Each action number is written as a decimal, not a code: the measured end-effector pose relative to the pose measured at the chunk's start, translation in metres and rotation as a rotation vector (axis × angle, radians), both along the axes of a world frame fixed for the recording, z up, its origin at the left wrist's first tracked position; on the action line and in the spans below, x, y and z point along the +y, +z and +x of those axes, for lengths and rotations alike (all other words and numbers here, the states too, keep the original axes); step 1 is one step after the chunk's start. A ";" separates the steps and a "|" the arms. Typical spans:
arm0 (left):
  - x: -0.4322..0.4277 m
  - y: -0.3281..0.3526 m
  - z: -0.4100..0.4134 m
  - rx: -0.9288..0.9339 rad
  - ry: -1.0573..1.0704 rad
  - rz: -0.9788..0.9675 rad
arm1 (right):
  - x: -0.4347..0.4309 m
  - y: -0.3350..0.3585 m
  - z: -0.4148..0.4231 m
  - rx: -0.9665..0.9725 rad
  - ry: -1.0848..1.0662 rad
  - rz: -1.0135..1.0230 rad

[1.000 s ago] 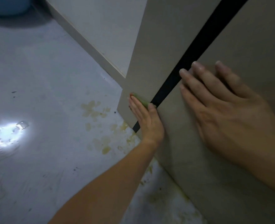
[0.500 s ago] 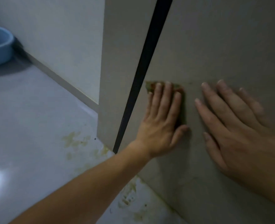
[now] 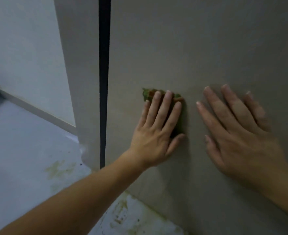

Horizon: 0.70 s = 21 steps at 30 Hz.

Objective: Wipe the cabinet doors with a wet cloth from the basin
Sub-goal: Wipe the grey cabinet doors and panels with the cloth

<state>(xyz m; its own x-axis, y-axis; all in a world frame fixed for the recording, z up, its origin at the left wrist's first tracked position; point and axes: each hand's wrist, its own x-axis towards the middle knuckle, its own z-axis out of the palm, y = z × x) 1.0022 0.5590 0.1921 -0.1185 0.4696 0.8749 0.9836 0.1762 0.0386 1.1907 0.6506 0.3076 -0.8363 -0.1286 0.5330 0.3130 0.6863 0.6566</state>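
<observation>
The left hand point(image 3: 156, 131) is lying flat on the cabinet door point(image 3: 199, 48), pressing the cloth point(image 3: 146, 95) against it. The right hand point(image 3: 238, 133) is resting flat on the same door just to the right, apart from the left hand. A vertical gap point(image 3: 104, 82) is running left of both hands, separating this door from a narrower panel point(image 3: 82, 82), beyond which the wall point(image 3: 24, 56) is meeting the floor point(image 3: 21, 158).

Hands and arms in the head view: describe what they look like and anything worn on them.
The left hand and right hand are bare: no gloves, and no rings show on the fingers. The nails look short and unpainted. The left forearm and right forearm are uncovered to the frame edge, with no sleeve, watch or bracelet in view.
</observation>
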 end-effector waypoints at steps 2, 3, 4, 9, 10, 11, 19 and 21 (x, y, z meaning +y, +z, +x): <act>-0.006 0.007 -0.013 0.033 0.030 -0.002 | 0.006 0.003 0.011 0.017 -0.009 0.005; -0.010 0.017 -0.026 0.029 0.050 0.011 | 0.008 0.003 0.015 0.018 -0.009 0.010; -0.014 0.032 -0.040 0.008 0.067 0.040 | 0.009 0.003 0.016 0.016 -0.006 0.009; -0.020 0.086 -0.061 -0.115 0.162 0.130 | 0.009 0.005 0.017 0.005 -0.005 -0.019; -0.018 0.086 -0.052 -0.111 0.155 0.112 | 0.009 0.007 0.020 0.014 -0.015 -0.012; -0.014 0.084 -0.039 -0.084 0.127 0.079 | 0.010 0.009 0.023 0.027 -0.024 -0.002; -0.005 0.092 0.005 0.081 0.047 -0.055 | 0.025 0.014 0.054 0.028 -0.017 0.039; -0.004 0.128 -0.008 0.029 0.044 0.003 | 0.027 0.015 0.055 0.020 -0.014 0.052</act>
<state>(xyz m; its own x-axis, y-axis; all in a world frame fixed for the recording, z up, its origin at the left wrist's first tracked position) 0.9943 0.5550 0.3202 -0.1134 0.4621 0.8796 0.9755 0.2197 0.0103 1.2460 0.6779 0.3223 -0.8275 -0.1452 0.5424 0.3356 0.6466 0.6850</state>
